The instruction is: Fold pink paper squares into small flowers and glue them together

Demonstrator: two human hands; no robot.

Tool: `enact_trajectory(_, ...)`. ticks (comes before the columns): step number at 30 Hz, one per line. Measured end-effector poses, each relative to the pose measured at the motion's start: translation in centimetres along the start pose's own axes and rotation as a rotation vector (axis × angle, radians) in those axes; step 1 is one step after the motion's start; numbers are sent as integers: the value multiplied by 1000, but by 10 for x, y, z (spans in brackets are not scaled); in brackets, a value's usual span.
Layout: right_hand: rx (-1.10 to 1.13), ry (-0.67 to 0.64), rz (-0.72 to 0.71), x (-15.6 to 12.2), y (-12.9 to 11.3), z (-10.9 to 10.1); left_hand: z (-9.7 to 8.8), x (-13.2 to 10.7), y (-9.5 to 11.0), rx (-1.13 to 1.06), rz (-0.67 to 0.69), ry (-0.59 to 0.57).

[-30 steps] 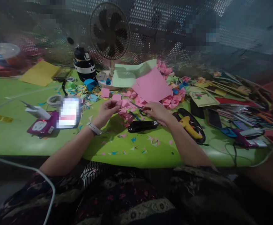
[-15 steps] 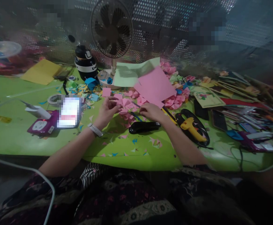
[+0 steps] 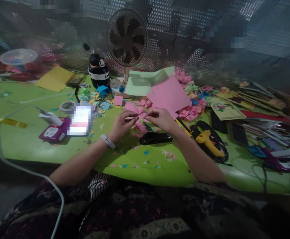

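Observation:
My left hand, with a white band on its wrist, pinches one side of a small pink paper piece. Opposite it, my right hand has its thumb and fingertips closed on the other side of the same piece. Whether it is folded or cut is too small to tell. Pink paper flowers and scraps lie just beneath and behind the fingers. A black stapler rests in front of my right hand. Beyond the hands is a large pink sheet, overlapping a pale green sheet.
Left stand a lit phone, a purple power strip and a tape roll. A yellow glue gun and a yellow cutter lie right. A fan and a black bottle stand behind.
My hands have come closer together, and my right hand's fingertips now meet the pink paper piece. A thin tool seen at my right fingers earlier no longer shows there. The view has shifted slightly.

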State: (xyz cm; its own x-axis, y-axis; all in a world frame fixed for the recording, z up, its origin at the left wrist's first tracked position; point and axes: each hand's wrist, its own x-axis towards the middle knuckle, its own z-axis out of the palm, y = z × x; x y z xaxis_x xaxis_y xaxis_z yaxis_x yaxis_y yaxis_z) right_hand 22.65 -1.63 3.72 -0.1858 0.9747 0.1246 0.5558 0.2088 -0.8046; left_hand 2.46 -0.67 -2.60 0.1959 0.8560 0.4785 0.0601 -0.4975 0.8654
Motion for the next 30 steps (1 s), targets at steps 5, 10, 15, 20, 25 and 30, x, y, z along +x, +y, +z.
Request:
enact_trajectory(5,-131,12,-29,-1,-11,9,0,-4,-2,15,77,-52)
enact_trajectory(10,-193,21,-60,-2,-11,14,-1,-2,-13,123,185,-48)
enact_trajectory(15,-200,43,-77,-3,-10,15,0,0,-18,135,216,-53)
enact_trajectory(20,-139,70,-136,-7,-11,12,-2,0,-11,60,149,-83)
enact_trajectory(25,-71,17,-206,-11,-12,6,-5,1,-2,-29,138,-108)
enact_trajectory(30,-108,-32,-175,-13,-14,4,-5,2,-2,-48,181,-117)
